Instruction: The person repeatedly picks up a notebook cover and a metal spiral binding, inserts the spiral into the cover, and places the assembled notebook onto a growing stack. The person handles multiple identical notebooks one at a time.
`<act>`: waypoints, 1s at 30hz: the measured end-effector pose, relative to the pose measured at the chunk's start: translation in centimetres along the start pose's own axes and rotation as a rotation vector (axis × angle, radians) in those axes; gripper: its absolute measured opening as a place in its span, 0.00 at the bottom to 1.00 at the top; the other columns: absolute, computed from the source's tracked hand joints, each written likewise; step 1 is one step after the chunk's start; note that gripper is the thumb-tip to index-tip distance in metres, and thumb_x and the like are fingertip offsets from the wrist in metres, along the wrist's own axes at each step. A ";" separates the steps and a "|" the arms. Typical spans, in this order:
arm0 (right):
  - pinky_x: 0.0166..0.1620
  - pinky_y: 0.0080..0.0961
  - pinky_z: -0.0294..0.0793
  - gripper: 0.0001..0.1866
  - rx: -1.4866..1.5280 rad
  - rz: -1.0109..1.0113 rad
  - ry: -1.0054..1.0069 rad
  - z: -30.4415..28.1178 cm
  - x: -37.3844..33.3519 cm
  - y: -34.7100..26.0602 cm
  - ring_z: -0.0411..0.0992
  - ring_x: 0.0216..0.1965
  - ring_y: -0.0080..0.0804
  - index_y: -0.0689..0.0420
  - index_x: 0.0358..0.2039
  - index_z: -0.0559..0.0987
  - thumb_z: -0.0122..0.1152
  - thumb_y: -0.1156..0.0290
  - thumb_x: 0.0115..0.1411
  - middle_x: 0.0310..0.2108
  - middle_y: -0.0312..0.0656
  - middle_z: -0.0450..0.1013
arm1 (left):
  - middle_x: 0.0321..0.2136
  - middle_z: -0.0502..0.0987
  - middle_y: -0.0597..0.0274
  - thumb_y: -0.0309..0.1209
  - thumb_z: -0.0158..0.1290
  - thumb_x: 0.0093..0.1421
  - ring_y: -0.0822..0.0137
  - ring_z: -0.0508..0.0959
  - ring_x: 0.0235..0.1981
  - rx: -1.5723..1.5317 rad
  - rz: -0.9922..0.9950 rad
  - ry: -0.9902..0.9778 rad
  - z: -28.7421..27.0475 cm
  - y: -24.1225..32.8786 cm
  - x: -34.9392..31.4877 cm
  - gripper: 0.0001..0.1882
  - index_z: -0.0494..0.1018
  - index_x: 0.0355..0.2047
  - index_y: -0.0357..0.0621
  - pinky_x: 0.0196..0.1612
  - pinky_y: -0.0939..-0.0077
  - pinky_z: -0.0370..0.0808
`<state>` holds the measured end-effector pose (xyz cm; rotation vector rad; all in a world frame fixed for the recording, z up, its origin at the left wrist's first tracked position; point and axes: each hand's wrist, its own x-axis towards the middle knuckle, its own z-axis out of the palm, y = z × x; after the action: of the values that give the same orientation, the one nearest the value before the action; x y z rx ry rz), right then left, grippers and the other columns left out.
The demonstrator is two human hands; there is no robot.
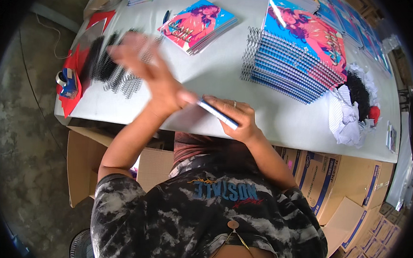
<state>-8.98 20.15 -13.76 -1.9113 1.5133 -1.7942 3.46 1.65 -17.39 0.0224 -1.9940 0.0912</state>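
Paper block (218, 114), slim and seen edge-on, sits tilted above the near edge of the surface (284, 118). Your right hand (239, 120) is closed on it, pinching the block firmly along its side. Your left hand (156, 83) is spread and blurred, its thumb at the block's upper end; whether it touches, I cannot tell. To handle it well, I'd keep the sheets pressed flush and steady your left hand before guiding the edge. Farther off, avoid bumping the wire coils (131, 84) at left, the coil-bound notebooks (300, 55) at right and the illustrated stack (199, 21) beyond.
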 end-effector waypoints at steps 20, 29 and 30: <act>0.37 0.29 0.75 0.26 0.001 0.061 0.010 -0.1 -0.3 0.7 0.75 0.35 0.41 0.58 0.46 0.74 0.57 0.84 0.42 0.38 0.47 0.75 | 0.56 0.52 0.31 0.70 0.36 0.49 0.37 0.46 0.60 -0.079 -0.057 -0.301 -0.4 6.7 3.0 0.50 0.56 0.57 0.37 0.59 0.40 0.37; 0.35 0.30 0.74 0.24 0.169 0.137 -0.011 -0.4 -0.7 1.2 0.75 0.33 0.43 0.55 0.46 0.74 0.59 0.80 0.45 0.36 0.45 0.75 | 0.58 0.50 0.33 0.69 0.38 0.49 0.33 0.45 0.61 -0.241 -0.044 -0.404 -0.1 8.2 1.3 0.49 0.58 0.57 0.38 0.58 0.40 0.39; 0.36 0.30 0.75 0.23 0.090 0.167 0.060 0.0 -0.3 1.2 0.75 0.34 0.42 0.57 0.47 0.73 0.59 0.79 0.46 0.36 0.46 0.75 | 0.58 0.49 0.33 0.69 0.40 0.48 0.34 0.47 0.60 -0.293 0.082 -0.321 0.6 8.8 -0.5 0.51 0.55 0.58 0.36 0.58 0.39 0.42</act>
<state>-9.60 19.82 -14.78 -1.6527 1.5325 -1.8278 2.56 10.36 -18.57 -0.2480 -2.3111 -0.1622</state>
